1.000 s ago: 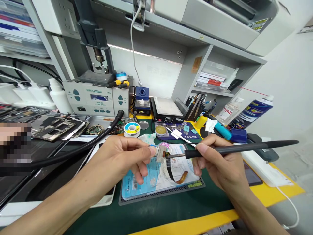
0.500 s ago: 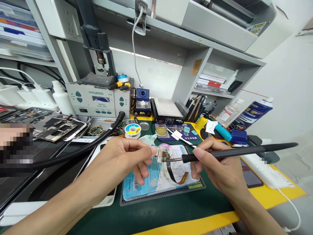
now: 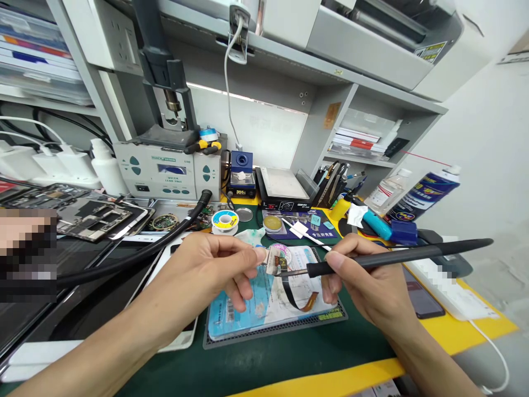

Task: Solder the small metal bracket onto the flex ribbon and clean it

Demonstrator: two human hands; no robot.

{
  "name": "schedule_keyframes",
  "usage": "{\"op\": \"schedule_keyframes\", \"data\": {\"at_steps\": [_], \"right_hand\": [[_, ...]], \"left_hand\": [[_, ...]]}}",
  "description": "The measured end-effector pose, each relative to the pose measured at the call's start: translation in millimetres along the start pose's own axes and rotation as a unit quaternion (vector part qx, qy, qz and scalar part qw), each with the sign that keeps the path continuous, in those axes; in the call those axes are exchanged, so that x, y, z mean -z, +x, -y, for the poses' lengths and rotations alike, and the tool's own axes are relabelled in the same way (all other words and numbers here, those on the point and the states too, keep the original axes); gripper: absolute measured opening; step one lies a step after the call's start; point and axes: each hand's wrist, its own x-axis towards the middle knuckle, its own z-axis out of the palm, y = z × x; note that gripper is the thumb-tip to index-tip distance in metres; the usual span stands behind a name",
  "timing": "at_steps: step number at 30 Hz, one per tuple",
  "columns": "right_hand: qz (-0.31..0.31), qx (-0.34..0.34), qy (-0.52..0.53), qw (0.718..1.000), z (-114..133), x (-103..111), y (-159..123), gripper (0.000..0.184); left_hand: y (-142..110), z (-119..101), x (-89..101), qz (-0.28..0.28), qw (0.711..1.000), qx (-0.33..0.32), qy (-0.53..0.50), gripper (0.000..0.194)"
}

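Note:
My left hand [image 3: 219, 264] pinches a small flex cable [image 3: 291, 296] by its pale end piece between thumb and index finger, the other fingers curled below. From that end a black ribbon hangs in a curve to a copper-coloured tip. A soldering iron [image 3: 397, 256] with a black handle lies in my right hand [image 3: 367, 284], gripped like a pen. Its metal tip is at the cable's end piece; whether it touches, I cannot tell. Beneath both hands lies a blue and white packet [image 3: 242, 314] on a dark mesh-edged pad.
A solder spool [image 3: 225, 222] and a round tin of yellowish paste [image 3: 273, 223] stand behind the hands. Further back are a rework station [image 3: 159, 171], a small soldering station [image 3: 241, 184] and a hot plate [image 3: 285, 184]. A thick black hose [image 3: 165, 241] crosses the left side, over phone parts.
The soldering iron's rear end has dipped and swung slightly left. Both hands keep almost the same place, with the flex cable still pinched.

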Motion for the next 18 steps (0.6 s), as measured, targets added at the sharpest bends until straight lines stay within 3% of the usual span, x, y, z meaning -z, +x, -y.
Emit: {"op": "schedule_keyframes", "data": {"at_steps": [6,18], "right_hand": [[-0.024,0.005,-0.004,1.000,2.3,-2.6,0.4,0.020],[0.006,0.013,-0.001,1.000,-0.7,1.0,0.7,0.018]], "left_hand": [[0.9,1.3,-1.1,-0.013,1.000,-0.002,0.000,0.036],[3.5,6.3,2.0,-0.005,1.000,-0.008,-0.007,0.037]]}}
